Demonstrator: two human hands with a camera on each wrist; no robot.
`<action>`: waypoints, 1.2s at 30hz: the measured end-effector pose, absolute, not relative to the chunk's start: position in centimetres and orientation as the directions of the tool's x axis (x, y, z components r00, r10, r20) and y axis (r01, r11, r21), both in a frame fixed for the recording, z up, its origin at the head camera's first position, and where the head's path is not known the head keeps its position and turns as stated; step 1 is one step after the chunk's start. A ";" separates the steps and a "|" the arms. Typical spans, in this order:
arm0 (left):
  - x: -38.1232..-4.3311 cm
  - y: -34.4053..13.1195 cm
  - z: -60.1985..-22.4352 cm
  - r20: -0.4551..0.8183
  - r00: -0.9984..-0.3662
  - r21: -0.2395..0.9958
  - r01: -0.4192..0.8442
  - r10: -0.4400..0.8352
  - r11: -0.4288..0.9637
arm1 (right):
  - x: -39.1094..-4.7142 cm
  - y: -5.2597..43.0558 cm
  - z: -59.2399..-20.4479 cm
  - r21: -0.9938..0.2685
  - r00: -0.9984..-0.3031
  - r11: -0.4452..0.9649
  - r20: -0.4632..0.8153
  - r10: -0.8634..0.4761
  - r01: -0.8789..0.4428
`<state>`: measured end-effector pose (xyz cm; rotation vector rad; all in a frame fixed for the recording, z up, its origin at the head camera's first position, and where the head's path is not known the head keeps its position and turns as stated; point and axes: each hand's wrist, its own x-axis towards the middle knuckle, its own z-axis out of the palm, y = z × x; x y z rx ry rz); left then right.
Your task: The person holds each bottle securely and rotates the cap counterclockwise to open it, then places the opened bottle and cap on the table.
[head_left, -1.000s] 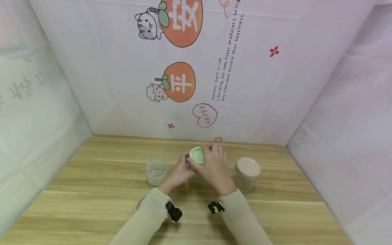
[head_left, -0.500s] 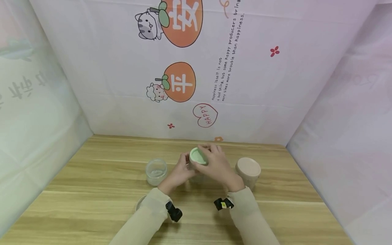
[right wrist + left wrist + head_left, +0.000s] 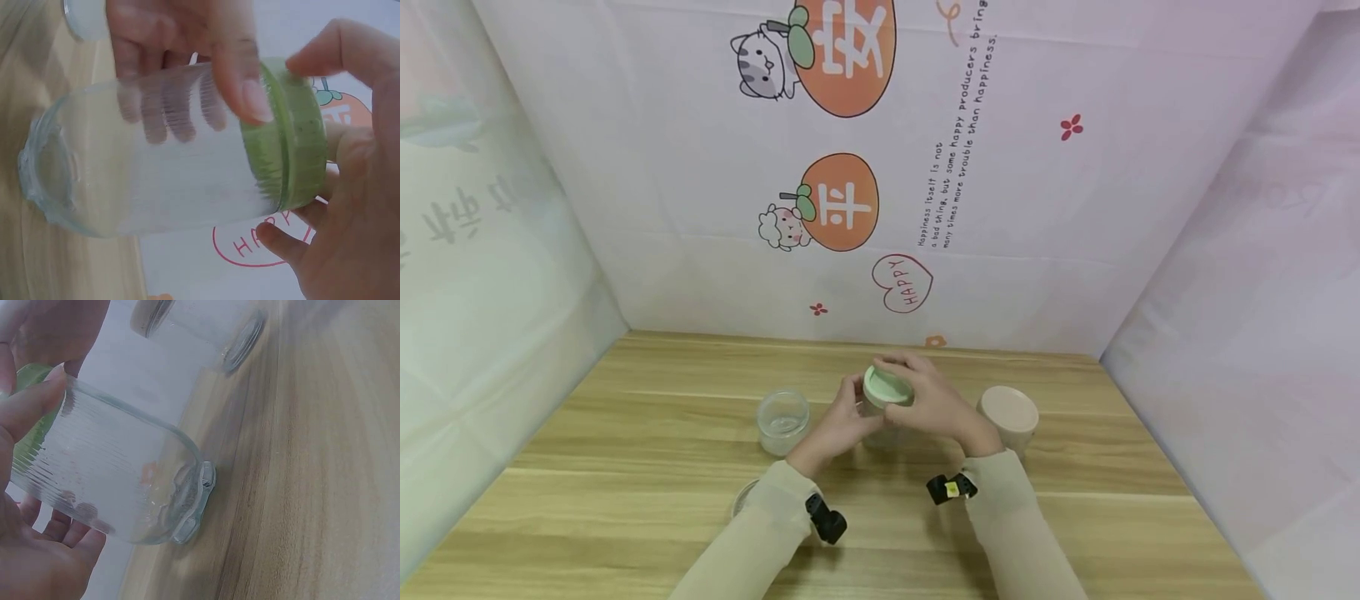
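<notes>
A clear ribbed glass jar [image 3: 125, 181] with a light green lid [image 3: 887, 385] stands between my hands. My left hand [image 3: 838, 421] holds the jar's side just below the lid, its fingers and thumb around the glass. From the right, the fingers and thumb of my right hand [image 3: 934, 404] grip the lid's rim. The lid sits on the jar's mouth; whether it is tight I cannot tell. In the left wrist view the jar's base is close to the wooden table, and I cannot tell if it touches. No contents show inside the jar.
Left of my hands stands an open glass jar [image 3: 783, 422]. A jar with a beige lid [image 3: 1009, 408] stands just right of my right hand. A round object [image 3: 742, 497] is partly hidden under my left sleeve. Printed cloth walls enclose the wooden table [image 3: 647, 417].
My right hand has turned around the lid, its wrist swinging right and its thumb coming down to the near side. My left hand and the jar have stayed in place.
</notes>
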<state>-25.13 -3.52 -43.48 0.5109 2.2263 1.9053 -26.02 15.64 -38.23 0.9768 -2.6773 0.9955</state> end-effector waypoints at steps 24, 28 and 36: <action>-25.3 -3.6 -43.5 0.108 -0.928 0.973 0.172 0.356 0.153 | -23.4 12.1 -40.1 -0.184 -0.798 0.910 0.564 -0.213 -0.372; -25.4 -3.5 -43.5 0.102 -0.932 0.978 0.158 0.348 0.134 | -23.4 11.9 -40.3 -0.175 -0.800 0.926 0.573 -0.180 -0.334; -25.5 -3.6 -43.8 0.114 -0.927 0.979 0.165 0.357 0.117 | -23.7 12.1 -40.4 -0.156 -0.756 0.915 0.622 -0.202 -0.372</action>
